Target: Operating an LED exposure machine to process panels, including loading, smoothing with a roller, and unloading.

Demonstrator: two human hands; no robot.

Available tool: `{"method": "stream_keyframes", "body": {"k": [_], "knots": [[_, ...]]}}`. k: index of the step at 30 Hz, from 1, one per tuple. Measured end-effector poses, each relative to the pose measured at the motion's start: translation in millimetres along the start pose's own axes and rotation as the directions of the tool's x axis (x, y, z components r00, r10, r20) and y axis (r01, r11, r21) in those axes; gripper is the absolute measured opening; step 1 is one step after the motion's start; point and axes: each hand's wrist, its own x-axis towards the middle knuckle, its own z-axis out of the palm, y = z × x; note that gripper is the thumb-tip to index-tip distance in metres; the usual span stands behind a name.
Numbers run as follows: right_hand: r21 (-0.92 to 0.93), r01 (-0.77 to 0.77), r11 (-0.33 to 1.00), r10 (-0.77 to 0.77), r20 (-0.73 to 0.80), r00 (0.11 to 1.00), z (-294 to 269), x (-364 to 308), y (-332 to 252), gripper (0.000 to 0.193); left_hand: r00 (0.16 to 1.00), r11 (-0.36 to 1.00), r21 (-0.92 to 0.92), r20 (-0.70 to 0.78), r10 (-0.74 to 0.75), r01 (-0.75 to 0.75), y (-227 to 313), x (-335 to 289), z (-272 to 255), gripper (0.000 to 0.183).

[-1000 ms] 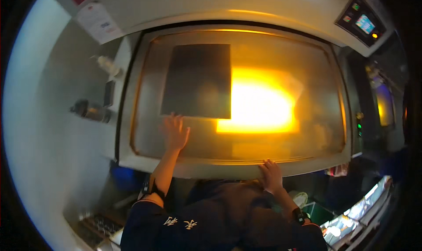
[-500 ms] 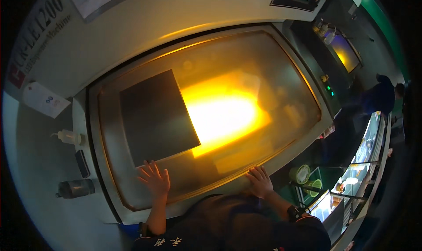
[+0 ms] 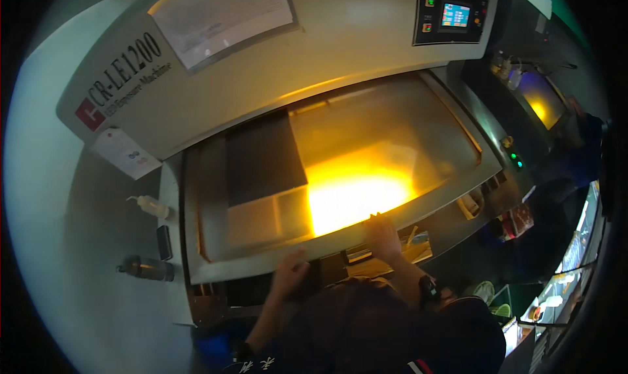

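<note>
Resting on the front edge of the metal frame [image 3: 340,240], the left hand [image 3: 290,269] and right hand [image 3: 381,235] lay well apart, fingers spread flat, gripping nothing; a dark sheet [image 3: 263,158] lay under the glowing glass [image 3: 366,158].

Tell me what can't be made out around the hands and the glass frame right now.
- Head view: left hand fingertips curl over the frame's front edge; grip unclear.
- Right hand fingertips lost in yellow glare.
- Under the frame: dark, blocked by the person's body.
- Dark sheet: surface detail too dim.
</note>
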Motion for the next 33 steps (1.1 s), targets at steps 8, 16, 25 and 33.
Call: {"method": "stream_keyframes", "body": {"k": [8, 16, 25, 33], "knots": [[0.154, 0.072, 0.985, -0.008, -0.377, 0.926, 14.4, 124.7, 27.7, 0.055, 0.967, 0.965, -0.118, 0.139, -0.216, 0.232, 36.5, -43.9, 46.5, 0.041], [0.129, -0.070, 0.989, 0.070, 0.000, 0.998, 53.9, -36.7, 14.6, 0.072, 0.925, 0.891, -0.314, 0.298, -0.235, 0.327, 34.1, -58.4, 62.5, 0.041], [0.130, -0.741, 0.659, 0.411, 0.762, 0.500, -17.9, -334.5, 64.4, 0.059, 0.982, 0.983, -0.152, 0.143, 0.125, -0.103, 26.4, 63.4, 103.4, 0.051], [0.504, -0.805, 0.311, 0.725, 0.422, 0.544, -58.9, -371.6, 98.3, 0.054, 0.946, 0.995, 0.033, 0.314, 0.080, -0.095, 34.3, 139.7, 180.2, 0.058]]}}
